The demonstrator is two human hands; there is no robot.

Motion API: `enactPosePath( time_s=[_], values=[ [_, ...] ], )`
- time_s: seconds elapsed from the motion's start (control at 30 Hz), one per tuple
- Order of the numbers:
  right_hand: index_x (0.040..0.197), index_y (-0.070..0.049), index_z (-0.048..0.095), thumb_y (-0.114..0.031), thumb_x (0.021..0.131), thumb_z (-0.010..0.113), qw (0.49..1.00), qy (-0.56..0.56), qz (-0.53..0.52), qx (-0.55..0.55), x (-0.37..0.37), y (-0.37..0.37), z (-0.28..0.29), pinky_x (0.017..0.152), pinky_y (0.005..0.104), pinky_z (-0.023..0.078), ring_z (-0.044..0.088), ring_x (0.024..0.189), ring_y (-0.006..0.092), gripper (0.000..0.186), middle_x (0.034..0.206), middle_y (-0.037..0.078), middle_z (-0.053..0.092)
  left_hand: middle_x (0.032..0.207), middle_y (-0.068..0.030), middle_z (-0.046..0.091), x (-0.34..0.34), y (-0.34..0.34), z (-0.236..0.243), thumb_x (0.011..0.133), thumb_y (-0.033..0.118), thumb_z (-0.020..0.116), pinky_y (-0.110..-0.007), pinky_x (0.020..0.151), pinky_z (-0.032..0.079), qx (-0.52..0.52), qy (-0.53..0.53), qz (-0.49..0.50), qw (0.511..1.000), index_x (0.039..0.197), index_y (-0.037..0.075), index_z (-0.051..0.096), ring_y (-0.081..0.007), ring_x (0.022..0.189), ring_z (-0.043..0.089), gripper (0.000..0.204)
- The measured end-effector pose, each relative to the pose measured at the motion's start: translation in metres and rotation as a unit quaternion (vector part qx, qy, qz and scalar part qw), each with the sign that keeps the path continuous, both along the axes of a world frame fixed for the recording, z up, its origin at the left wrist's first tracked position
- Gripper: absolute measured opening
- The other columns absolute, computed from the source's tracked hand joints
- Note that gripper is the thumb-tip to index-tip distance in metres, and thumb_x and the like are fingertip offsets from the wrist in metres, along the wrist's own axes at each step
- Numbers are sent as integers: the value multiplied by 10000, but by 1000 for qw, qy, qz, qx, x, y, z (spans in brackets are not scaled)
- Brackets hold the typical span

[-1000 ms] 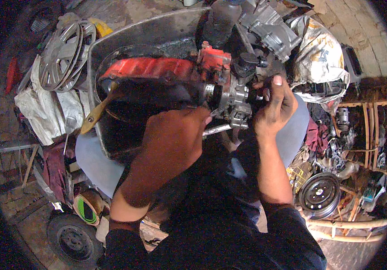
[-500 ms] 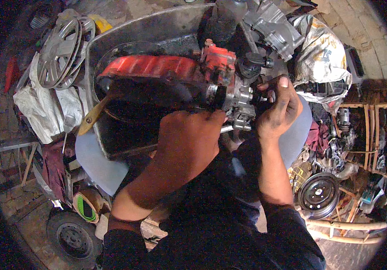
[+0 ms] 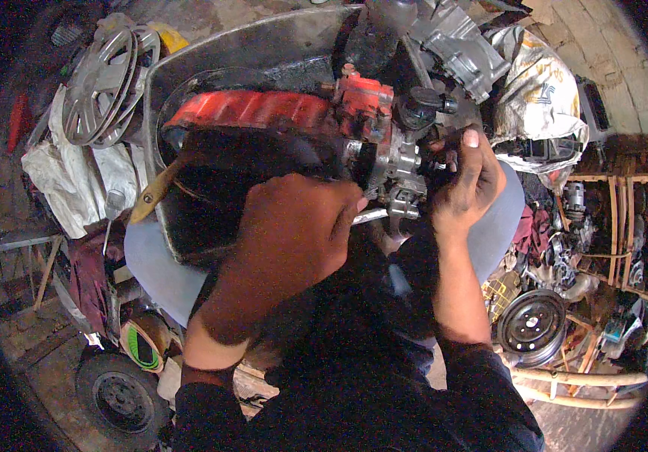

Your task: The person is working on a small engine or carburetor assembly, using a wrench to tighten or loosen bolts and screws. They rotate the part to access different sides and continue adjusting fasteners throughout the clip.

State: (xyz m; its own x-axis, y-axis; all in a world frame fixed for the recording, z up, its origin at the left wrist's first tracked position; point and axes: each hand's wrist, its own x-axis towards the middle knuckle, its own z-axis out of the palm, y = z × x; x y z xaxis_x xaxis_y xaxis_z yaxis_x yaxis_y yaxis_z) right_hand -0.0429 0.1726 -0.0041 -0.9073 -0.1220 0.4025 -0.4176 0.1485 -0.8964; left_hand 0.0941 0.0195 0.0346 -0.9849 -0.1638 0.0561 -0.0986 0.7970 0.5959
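Note:
A greasy metal assembly with valve-like fittings (image 3: 399, 162) and a red-painted housing (image 3: 364, 102) lies over a grey metal tub (image 3: 160, 154). A long red ribbed part (image 3: 245, 111) stretches left from it. My left hand (image 3: 301, 222) is a closed fist, back upward, just left of the fittings. From its thumb side a shiny metal rod (image 3: 370, 216) sticks out toward the fittings; the fingers beneath are hidden. On the right side of the assembly my right hand (image 3: 471, 181) has its fingers curled in, thumb raised; what they grip is dark and unclear.
A brush with a wooden handle (image 3: 151, 197) leans over the tub's left rim. Wheel covers (image 3: 102, 90) stand at the left, a grey metal casing (image 3: 460, 53) and a white sack (image 3: 539, 90) at the right. A black wheel rim (image 3: 531, 328) and a tyre (image 3: 122, 399) lie lower down.
My left hand has shifted left and slightly down, away from the fittings, and more of the shiny rod shows. The right hand has hardly moved.

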Motion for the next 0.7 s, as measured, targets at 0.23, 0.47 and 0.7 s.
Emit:
enactPosePath(
  time_s=[0.23,0.47,0.7],
  values=[
    [787,38,660,-308,1060,539,999,22,-18,16,0,4,-2,619,335,409,553,664,168,457,712,77,622,793,-166,707,2,-3,-4,925,155,628,-510,661,565,-29,14,-28,999,951,67,665,-389,730,715,100],
    [760,33,662,-364,1053,520,999,14,-33,22,0,0,-1,614,341,408,557,656,176,513,711,84,628,786,-152,705,-1,2,-3,805,121,680,-495,665,570,-8,45,-36,998,926,71,665,-375,724,717,132],
    [756,31,665,-390,1051,510,999,-2,-38,19,3,-3,4,606,330,394,538,650,166,537,698,79,615,730,-98,677,-8,15,-7,743,148,709,-468,663,572,-80,43,-40,995,877,81,658,-335,693,710,158]
  ],
)
